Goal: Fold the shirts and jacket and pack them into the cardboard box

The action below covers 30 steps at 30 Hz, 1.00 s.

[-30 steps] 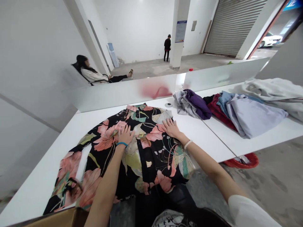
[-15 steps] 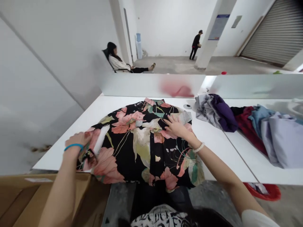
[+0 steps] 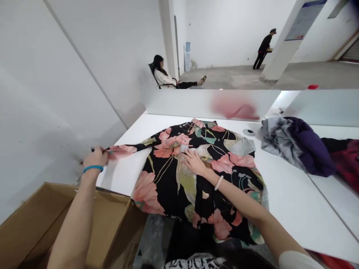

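Observation:
A black floral shirt [image 3: 174, 179] with large pink flowers lies spread on the white table [image 3: 283, 194], collar toward the far side and hem hanging over the near edge. My left hand [image 3: 95, 158], with a blue band at the wrist, is closed around the cuff end of the left-hand sleeve. It holds that sleeve stretched out to the left, lifted off the tabletop near the cuff. My right hand [image 3: 195, 162], wearing a pale bead bracelet, rests flat on the shirt's middle with fingers extended. The other sleeve is folded across the shirt's chest.
Crumpled grey and purple clothes [image 3: 297, 144] lie to the right, with dark red cloth [image 3: 346, 158] beyond. An open cardboard box [image 3: 112, 220] stands below the table's left end. Behind a low frosted partition [image 3: 179, 102], one person [image 3: 165, 76] sits and another [image 3: 263, 50] stands.
My left hand has pulled the sleeve out straight to the left and raised its end. My right hand has moved left across the shirt to its middle. The view has turned left.

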Motion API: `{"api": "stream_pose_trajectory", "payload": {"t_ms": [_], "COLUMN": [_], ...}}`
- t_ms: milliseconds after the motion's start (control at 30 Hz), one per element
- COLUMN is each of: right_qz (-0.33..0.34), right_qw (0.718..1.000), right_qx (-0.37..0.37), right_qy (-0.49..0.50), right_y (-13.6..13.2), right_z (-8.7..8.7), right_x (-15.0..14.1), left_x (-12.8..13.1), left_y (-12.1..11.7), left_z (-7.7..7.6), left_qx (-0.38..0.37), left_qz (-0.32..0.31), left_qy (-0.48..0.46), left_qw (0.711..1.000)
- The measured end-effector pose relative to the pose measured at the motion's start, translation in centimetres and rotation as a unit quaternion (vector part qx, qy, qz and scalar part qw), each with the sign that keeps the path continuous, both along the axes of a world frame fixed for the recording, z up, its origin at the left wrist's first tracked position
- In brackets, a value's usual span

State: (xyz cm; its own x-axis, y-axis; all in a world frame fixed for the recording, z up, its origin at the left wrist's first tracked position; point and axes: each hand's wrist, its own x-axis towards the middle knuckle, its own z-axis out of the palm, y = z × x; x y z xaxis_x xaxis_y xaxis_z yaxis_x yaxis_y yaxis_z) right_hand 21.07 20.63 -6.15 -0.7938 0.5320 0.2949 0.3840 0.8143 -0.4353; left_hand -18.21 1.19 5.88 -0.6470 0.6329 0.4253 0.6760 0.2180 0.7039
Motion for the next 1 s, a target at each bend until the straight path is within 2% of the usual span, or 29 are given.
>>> {"api": "stream_pose_trajectory", "payload": {"t_ms": [100,133,200,267,333,400,500,533,567,600,700,767,800,867,933,1000], "right_qz": [-0.019,-0.031,-0.050,-0.052,-0.050,-0.052,-0.067,-0.073,-0.082,-0.090,-0.103,-0.097,-0.093,-0.092,-0.099,-0.108], "right_qw": [0.982,0.963,0.905,0.833,0.773,0.735,0.705,0.708,0.722,0.750,0.870,0.925,0.939,0.946,0.936,0.914], "right_qx": [-0.136,-0.196,-0.325,-0.442,-0.521,-0.568,-0.591,-0.583,-0.564,-0.533,-0.377,-0.267,-0.230,-0.196,-0.196,-0.210], "right_qy": [0.132,0.181,0.270,0.330,0.359,0.365,0.386,0.392,0.392,0.381,0.300,0.250,0.239,0.243,0.276,0.330], "right_y": [1.0,1.4,2.2,3.1,4.1,4.9,5.4,5.3,5.0,4.7,3.2,2.2,2.0,2.0,2.7,4.0], "right_z": [0.4,0.7,1.2,1.7,1.9,1.9,1.3,1.0,0.8,0.6,0.6,1.3,1.8,3.4,5.5,8.0], "right_x": [0.2,0.3,0.7,1.4,2.2,2.7,2.4,2.0,1.6,1.1,0.2,0.0,-0.1,-0.5,-1.1,-1.8], "left_x": [2.9,4.5,8.4,12.5,15.9,18.5,21.0,21.6,22.1,22.6,23.6,24.0,24.2,24.2,23.9,23.2], "left_y": [4.0,5.4,7.8,9.2,9.6,9.5,9.2,9.2,9.2,9.2,9.3,9.5,9.7,10.5,11.8,13.4], "left_z": [2.8,3.3,3.3,2.0,-0.4,-3.2,-6.9,-7.7,-8.3,-8.8,-9.7,-10.3,-10.6,-11.1,-11.0,-10.4], "left_qx": [0.000,-0.008,-0.028,-0.053,-0.082,-0.105,-0.128,-0.132,-0.134,-0.133,-0.129,-0.127,-0.128,-0.141,-0.168,-0.189], "left_qz": [0.019,-0.005,-0.080,-0.197,-0.323,-0.409,-0.457,-0.467,-0.476,-0.484,-0.500,-0.506,-0.505,-0.493,-0.461,-0.423], "left_qy": [0.105,0.138,0.179,0.211,0.257,0.291,0.294,0.290,0.287,0.284,0.273,0.255,0.242,0.214,0.186,0.164], "left_qw": [0.994,0.990,0.980,0.956,0.907,0.858,0.830,0.825,0.821,0.817,0.812,0.814,0.818,0.831,0.851,0.871]}}
